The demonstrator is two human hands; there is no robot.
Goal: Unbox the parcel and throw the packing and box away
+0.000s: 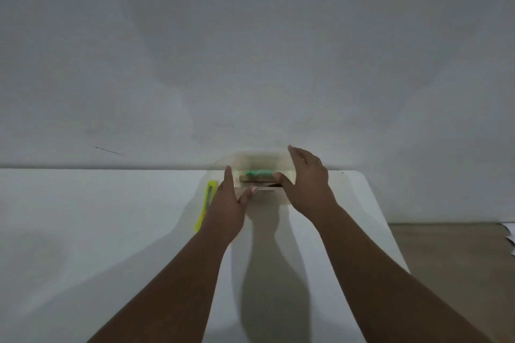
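Small pale cardboard box (262, 175), blurred, sat between 2 hands at far table edge, long axis running hand to hand. Left hand (231, 200) gripped its left end; right hand (309, 184) lay spread, fingers open, against right end. Green item (260, 173) showed inside. Both hands equally near.

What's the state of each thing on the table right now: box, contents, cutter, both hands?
box: open at the top, blurred, held between both hands
green item: inside the box, not yet out
yellow cutter: lying on the table left of the box, untouched
left hand: against the box's left side
right hand: open, at the box's right side
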